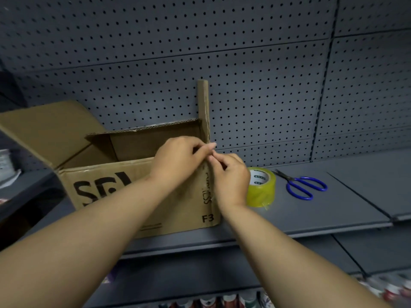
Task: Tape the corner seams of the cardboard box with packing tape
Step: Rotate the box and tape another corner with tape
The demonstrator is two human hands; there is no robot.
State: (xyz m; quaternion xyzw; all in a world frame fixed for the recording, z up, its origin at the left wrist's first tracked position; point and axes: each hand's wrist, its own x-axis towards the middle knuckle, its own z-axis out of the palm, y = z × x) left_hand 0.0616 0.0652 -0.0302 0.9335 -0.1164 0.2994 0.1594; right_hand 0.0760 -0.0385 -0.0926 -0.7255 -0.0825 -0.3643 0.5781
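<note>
Fingers (208, 147) curled; both pinching box (66, 181) corner — touching.

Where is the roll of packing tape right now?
In the head view, the tape roll sits on the grey shelf right of centre, between the cardboard box and the blue-handled scissors, partly hidden behind the right hand.

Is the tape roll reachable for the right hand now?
Likely yes. The right hand is at the box corner, the roll stands right beside it on the shelf, nothing between, though its fingers are busy.
</note>
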